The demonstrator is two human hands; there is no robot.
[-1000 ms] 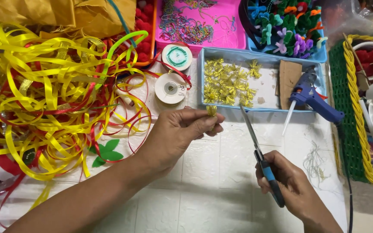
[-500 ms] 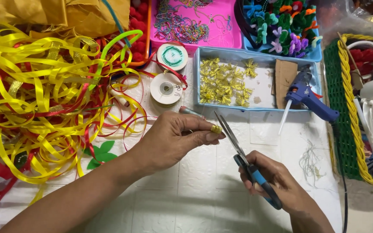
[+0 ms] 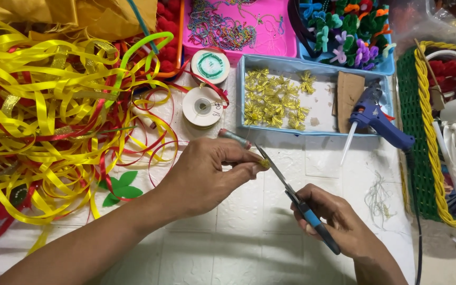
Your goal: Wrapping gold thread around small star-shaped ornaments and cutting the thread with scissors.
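Head view: left hand (image 3: 212, 171) pinches a small gold bow (image 3: 264, 164) over the worktop (image 3: 249, 232); right hand (image 3: 339, 221) grips scissors (image 3: 291, 196), blades at the bow. Step looks like trimming; next move prob. needs a steady, precise snip w/o nicking fingers.

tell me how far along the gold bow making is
Done: many gold bows lie in the blue tray. In hand: the left hand pinches a small gold piece while the right hand brings scissors to it. Left: loose yellow ribbon remains piled.
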